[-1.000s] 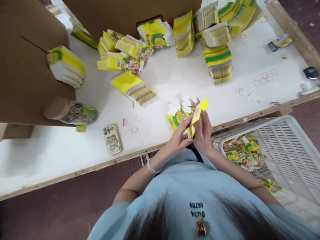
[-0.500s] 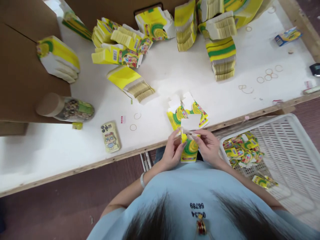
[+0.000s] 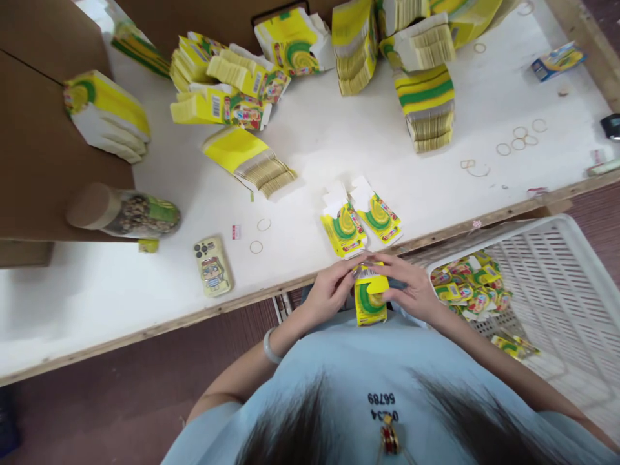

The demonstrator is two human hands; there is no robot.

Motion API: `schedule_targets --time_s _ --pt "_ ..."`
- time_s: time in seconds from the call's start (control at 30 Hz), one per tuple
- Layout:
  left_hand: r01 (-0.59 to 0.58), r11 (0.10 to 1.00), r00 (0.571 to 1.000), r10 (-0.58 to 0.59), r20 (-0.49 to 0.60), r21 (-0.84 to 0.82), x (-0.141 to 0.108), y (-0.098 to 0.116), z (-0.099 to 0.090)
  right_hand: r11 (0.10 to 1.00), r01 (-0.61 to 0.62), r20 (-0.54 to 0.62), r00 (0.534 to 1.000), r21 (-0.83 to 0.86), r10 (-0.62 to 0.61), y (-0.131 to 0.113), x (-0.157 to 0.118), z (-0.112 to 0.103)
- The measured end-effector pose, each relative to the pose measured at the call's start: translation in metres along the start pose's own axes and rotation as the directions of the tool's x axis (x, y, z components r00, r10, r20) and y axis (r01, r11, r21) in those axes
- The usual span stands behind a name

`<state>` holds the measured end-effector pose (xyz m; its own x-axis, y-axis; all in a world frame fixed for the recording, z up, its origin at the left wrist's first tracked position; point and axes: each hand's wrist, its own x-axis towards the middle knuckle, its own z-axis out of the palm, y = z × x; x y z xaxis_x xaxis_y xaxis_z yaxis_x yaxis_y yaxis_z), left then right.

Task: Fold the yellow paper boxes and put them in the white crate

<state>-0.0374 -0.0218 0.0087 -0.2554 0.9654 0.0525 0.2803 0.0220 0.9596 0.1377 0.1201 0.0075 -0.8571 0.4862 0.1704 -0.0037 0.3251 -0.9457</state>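
Observation:
Between my two hands, at the table's front edge, is a small yellow and green carton (image 3: 371, 305). Its top flap is folded down over the front. My left hand (image 3: 334, 287) grips the carton's left side and top, fingers bent round it. On the other side my right hand (image 3: 411, 289) has its thumb on the front and its fingers along the top edge. Just beyond my hands lie two similar cartons, a left one (image 3: 345, 227) and a right one (image 3: 378, 216), their white flaps standing open.
Stacks of flat cartons (image 3: 252, 161) and bundles (image 3: 429, 110) line the back of the white table (image 3: 300, 239). To the left are a phone (image 3: 212, 266) and a jar (image 3: 140, 212). A white plastic basket (image 3: 542, 271) holding several cartons stands at right. Rubber bands (image 3: 519, 139) lie scattered.
The carton's white top flap, upright before, is now folded down onto its front. My fingers have moved over its top edge, and the view has shifted slightly.

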Motion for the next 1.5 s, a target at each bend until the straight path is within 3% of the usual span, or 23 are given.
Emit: schedule_targets --time_s 0.13,0.27,0.47,0.53,0.6,0.67,0.77,0.8,0.87,0.93,1.0,1.1,1.17,1.3,1.43,1.5 --pt "0.097 0.983 0.995 -0.101 -0.019 -0.154 0.001 0.005 -0.001 0.897 -0.330 0.156 0.942 0.294 0.296 -0.015 0.002 0.006" --pt "0.116 0.961 0.993 -0.120 -0.003 -0.253 0.001 0.005 0.004 0.810 -0.409 0.231 0.911 0.420 0.341 -0.016 0.006 -0.001" --pt "0.028 1.000 0.992 -0.028 0.127 0.001 0.010 0.009 -0.008 0.703 -0.451 0.308 0.892 0.550 0.330 -0.002 0.005 -0.008" --pt "-0.076 0.991 0.986 0.057 0.156 0.114 0.025 0.004 -0.017 0.690 -0.446 0.276 0.895 0.570 0.350 0.000 0.002 -0.006" --pt "-0.172 0.954 0.984 0.156 0.081 0.247 0.052 -0.009 -0.030 0.731 -0.421 0.197 0.905 0.538 0.376 0.001 -0.004 -0.015" --pt "-0.137 0.904 0.975 0.196 -0.105 0.405 0.088 -0.030 -0.045 0.823 -0.386 0.071 0.916 0.416 0.394 0.003 -0.016 -0.041" --pt "0.099 0.862 0.941 0.082 -0.329 0.497 0.141 -0.064 -0.067 0.913 -0.408 -0.087 0.910 -0.019 0.405 0.009 -0.048 -0.105" --pt "0.171 0.861 0.944 -0.005 -0.329 0.479 0.154 -0.074 -0.073 0.868 -0.439 -0.115 0.899 -0.233 0.423 0.012 -0.060 -0.127" --pt "0.243 0.850 0.953 -0.118 -0.279 0.468 0.171 -0.086 -0.082 0.669 -0.460 -0.213 0.882 -0.583 0.420 0.016 -0.079 -0.158" --pt "0.194 0.834 0.972 -0.093 -0.215 0.516 0.175 -0.088 -0.088 0.511 -0.444 -0.267 0.884 -0.736 0.384 0.016 -0.081 -0.168" --pt "0.058 0.814 0.985 0.048 -0.166 0.579 0.170 -0.080 -0.091 0.540 -0.391 -0.247 0.914 -0.746 0.321 0.014 -0.061 -0.153" --pt "-0.121 0.794 0.958 0.250 -0.140 0.596 0.154 -0.053 -0.090 0.757 -0.239 -0.228 0.966 -0.608 0.121 0.011 -0.003 -0.099" --pt "-0.149 0.816 0.941 0.291 -0.175 0.559 0.139 -0.029 -0.085 0.855 -0.095 -0.273 0.960 -0.510 -0.056 0.012 0.040 -0.054" --pt "-0.141 0.872 0.937 0.271 -0.221 0.469 0.108 0.015 -0.069 0.890 0.066 -0.328 0.915 -0.452 -0.235 0.017 0.094 0.013" --pt "-0.191 0.935 0.928 0.271 -0.255 0.299 0.085 0.027 -0.058 0.923 0.099 -0.374 0.894 -0.371 -0.246 0.011 0.093 0.028" --pt "-0.273 0.945 0.935 0.305 -0.183 0.177 0.079 0.019 -0.047 0.944 0.105 -0.418 0.877 -0.312 -0.236 0.003 0.084 0.026"
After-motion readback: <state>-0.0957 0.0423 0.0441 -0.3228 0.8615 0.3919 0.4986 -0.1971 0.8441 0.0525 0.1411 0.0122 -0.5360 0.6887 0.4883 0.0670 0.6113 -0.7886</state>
